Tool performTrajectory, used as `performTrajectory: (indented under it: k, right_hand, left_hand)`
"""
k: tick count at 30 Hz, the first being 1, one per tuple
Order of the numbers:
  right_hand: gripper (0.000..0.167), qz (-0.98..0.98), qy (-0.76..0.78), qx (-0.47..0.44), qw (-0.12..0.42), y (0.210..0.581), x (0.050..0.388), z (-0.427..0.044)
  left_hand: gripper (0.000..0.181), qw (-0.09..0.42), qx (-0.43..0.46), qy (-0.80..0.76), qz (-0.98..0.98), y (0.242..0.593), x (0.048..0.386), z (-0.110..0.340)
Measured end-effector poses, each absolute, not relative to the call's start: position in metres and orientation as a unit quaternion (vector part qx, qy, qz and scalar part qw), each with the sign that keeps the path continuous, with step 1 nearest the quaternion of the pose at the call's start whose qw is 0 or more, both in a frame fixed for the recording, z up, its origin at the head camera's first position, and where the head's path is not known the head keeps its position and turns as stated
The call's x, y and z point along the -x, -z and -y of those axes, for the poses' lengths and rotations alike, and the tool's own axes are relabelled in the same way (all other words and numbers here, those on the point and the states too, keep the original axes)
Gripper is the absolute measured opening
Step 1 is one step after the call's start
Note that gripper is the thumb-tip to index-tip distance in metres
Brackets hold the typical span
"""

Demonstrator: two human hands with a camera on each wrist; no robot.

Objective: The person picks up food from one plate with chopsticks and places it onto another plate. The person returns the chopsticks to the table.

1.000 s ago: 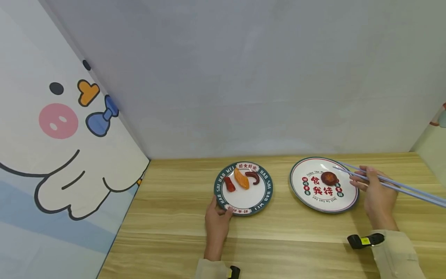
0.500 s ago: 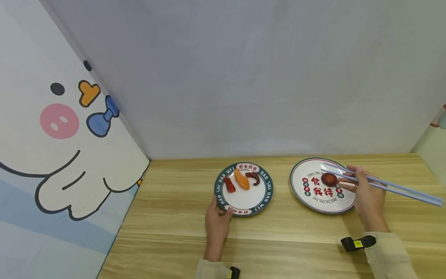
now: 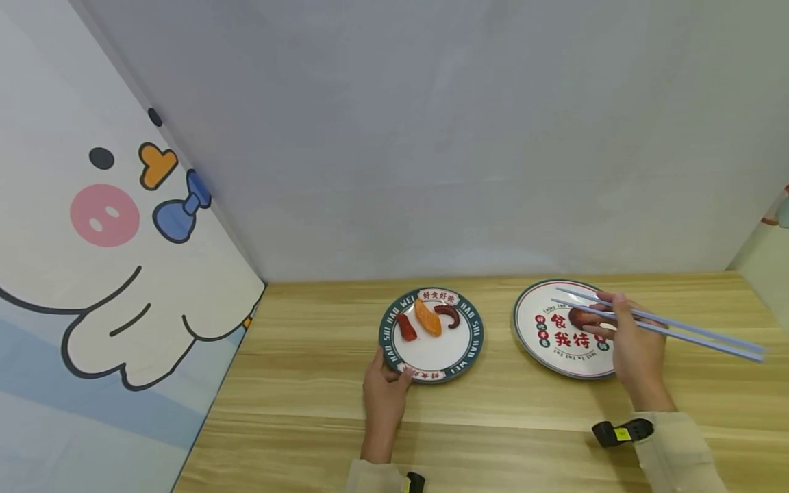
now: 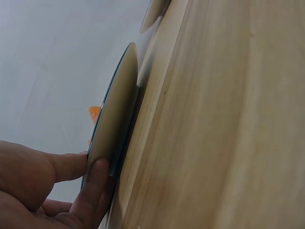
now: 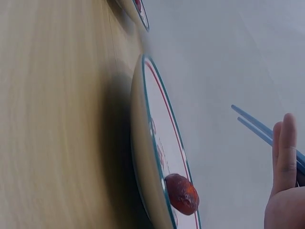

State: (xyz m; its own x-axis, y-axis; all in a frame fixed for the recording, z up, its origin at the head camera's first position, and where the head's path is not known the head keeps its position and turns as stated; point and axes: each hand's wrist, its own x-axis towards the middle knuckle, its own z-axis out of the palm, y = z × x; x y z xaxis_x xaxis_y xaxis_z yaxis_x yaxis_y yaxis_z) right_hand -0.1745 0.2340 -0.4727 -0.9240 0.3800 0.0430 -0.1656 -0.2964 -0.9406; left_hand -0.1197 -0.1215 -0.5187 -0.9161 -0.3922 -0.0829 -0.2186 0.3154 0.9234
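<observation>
My left hand grips the near-left rim of the green-rimmed plate, thumb and fingers on its edge in the left wrist view. On that plate lie a red piece, an orange piece and a dark curled piece. My right hand holds two pale blue chopsticks over the right side of the other plate. A dark red round piece sits on this plate, partly covered by fingers and chopsticks in the head view. In the right wrist view the chopstick tips are apart from it.
Both plates stand on a light wooden table, side by side with a gap between them. A plain grey backdrop rises behind the table, and a cartoon-printed panel stands at the left.
My right hand and the chopsticks have moved left across the right plate, covering more of the dark red piece. The left hand and its plate have stayed in place.
</observation>
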Motion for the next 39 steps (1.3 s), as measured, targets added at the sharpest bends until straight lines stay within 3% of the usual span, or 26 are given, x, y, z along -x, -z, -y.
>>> performTrajectory:
  k: [27, 39]
  right_hand:
    - [0.026, 0.606, -0.785, 0.021, 0.13, 0.476, 0.173, -0.187]
    - [0.032, 0.604, -0.783, 0.015, 0.145, 0.48, 0.176, -0.165]
  left_hand:
    - [0.072, 0.075, -0.193, 0.54, 0.816, 0.524, 0.121, 0.122]
    - [0.072, 0.08, -0.191, 0.538, 0.817, 0.521, 0.12, 0.122]
